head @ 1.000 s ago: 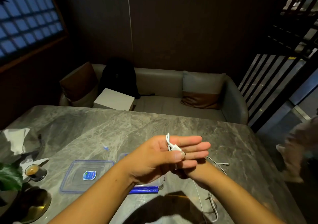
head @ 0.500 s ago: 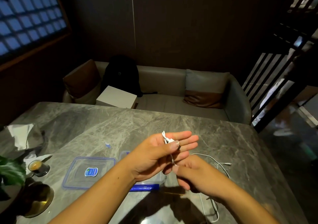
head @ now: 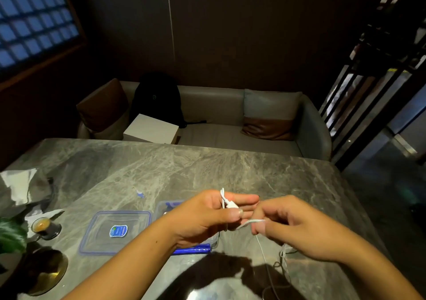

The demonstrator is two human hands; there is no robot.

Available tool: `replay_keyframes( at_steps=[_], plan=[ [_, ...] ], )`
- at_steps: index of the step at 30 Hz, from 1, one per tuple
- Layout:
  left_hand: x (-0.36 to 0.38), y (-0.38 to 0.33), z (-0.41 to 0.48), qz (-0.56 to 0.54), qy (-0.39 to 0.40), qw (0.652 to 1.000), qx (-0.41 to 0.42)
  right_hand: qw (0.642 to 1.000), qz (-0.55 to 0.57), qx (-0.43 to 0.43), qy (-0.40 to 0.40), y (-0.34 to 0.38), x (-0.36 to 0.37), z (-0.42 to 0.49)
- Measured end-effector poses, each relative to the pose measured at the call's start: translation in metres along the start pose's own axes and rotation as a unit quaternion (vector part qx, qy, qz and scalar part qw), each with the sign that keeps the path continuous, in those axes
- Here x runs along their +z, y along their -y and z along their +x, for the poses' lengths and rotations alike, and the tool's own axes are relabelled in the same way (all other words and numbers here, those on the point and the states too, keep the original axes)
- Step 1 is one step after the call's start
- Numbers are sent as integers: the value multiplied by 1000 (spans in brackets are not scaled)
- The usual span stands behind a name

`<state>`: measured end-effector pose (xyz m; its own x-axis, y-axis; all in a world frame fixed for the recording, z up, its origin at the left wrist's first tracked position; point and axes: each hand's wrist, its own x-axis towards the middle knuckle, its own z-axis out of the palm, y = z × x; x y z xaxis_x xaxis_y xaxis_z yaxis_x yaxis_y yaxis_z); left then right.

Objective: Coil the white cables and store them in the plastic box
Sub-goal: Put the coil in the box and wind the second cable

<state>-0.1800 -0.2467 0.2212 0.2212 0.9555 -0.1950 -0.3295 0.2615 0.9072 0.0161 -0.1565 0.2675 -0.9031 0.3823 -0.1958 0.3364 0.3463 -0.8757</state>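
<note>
White cable [head: 247, 223]: plug end pinned under the thumb of the left hand [head: 207, 216], fingers straight; slack trails down to the table [head: 161, 168]. Right hand [head: 297, 226]: pinches the cable, now raised level beside the left hand, no longer beneath it. Plastic box [head: 166, 207]: behind the left hand, mostly hidden. Lid [head: 99, 237]: flat, just left of the box.

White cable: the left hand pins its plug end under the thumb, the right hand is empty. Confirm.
Wrong on the right hand: the head view shows it pinching the white cable just past the plug, not empty. The left hand does pin the plug end under its thumb.
</note>
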Motion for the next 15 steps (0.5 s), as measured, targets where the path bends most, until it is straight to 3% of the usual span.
replay_keyframes(
  at_steps=[4, 10, 15],
  plan=[
    [4, 0, 1, 53, 15, 998, 3, 1000, -22, -3, -7, 6, -12, -2],
    [9, 2, 0, 74, 45, 996, -20, 968, -245, -43, -40, 19, -23, -2],
    [10, 1, 3, 60, 47, 997, -24, 944, -307, -110, -54, 28, -22, -1]
  ],
)
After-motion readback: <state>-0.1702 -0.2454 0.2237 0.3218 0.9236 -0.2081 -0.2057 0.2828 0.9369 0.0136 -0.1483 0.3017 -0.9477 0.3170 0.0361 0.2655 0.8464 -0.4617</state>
